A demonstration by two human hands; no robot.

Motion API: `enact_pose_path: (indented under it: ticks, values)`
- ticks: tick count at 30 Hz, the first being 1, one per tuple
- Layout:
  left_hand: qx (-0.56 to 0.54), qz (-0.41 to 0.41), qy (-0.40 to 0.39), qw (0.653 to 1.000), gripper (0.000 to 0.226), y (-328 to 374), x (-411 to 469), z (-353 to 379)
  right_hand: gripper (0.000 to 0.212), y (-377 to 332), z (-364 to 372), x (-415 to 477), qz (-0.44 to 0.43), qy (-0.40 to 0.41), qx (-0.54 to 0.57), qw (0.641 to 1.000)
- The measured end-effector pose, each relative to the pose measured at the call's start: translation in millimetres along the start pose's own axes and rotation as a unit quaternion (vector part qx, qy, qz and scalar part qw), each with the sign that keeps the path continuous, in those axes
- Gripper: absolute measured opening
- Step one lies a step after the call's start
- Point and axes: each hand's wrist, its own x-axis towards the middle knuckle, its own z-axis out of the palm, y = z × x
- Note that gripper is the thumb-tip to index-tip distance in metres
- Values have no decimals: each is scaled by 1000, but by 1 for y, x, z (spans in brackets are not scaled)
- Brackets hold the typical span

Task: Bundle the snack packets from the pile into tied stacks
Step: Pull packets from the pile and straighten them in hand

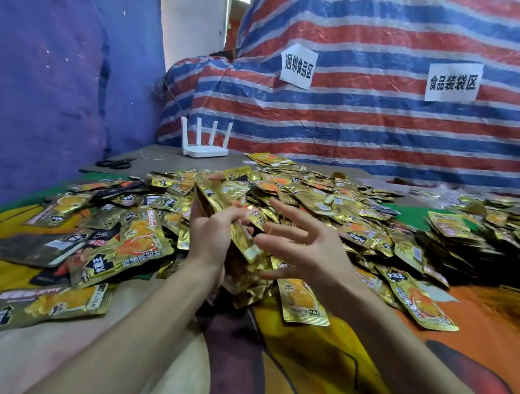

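Note:
A big pile of gold snack packets (pixel 307 199) covers the middle of the table. My left hand (pixel 211 236) grips a stack of gold packets (pixel 222 207), held on edge and tilted away from me above the pile's near side. My right hand (pixel 298 244) is just to the right of the stack with its fingers spread and straight, holding nothing. Loose packets (pixel 135 247) lie flat to the left, and one single packet (pixel 303 303) lies under my right wrist.
A white router (pixel 204 148) with several antennas stands at the back of the table, with black scissors (pixel 116 162) and a bit of string (pixel 152 156) to its left. A striped tarp (pixel 377 112) with two paper labels rises behind. More packets (pixel 476 232) are heaped at the right.

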Motion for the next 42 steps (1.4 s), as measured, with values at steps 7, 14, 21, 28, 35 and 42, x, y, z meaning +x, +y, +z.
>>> enact_pose_path:
  ticks: [7, 14, 21, 28, 35, 42]
  values:
    - [-19, 90, 23, 996, 51, 7, 0, -6, 65, 7, 37, 3, -37, 32, -225, 973]
    - [-167, 39, -14, 985, 42, 15, 0, -7, 66, 8, 47, 9, -52, 56, -127, 989]
    - [-192, 9, -23, 981, 40, 23, 5, -11, 76, 21, 57, 7, -54, 30, -45, 997]
    - [-147, -83, -53, 984, 40, 16, -4, -8, 84, 20, 53, 11, -57, 72, -11, 996]
    - [-94, -1, -15, 995, 26, 4, -7, 0, 72, 18, 37, 9, -85, 111, -77, 987]
    - [-85, -57, 15, 995, 35, 4, -10, 2, 56, 17, 42, 9, -84, 102, -138, 982]
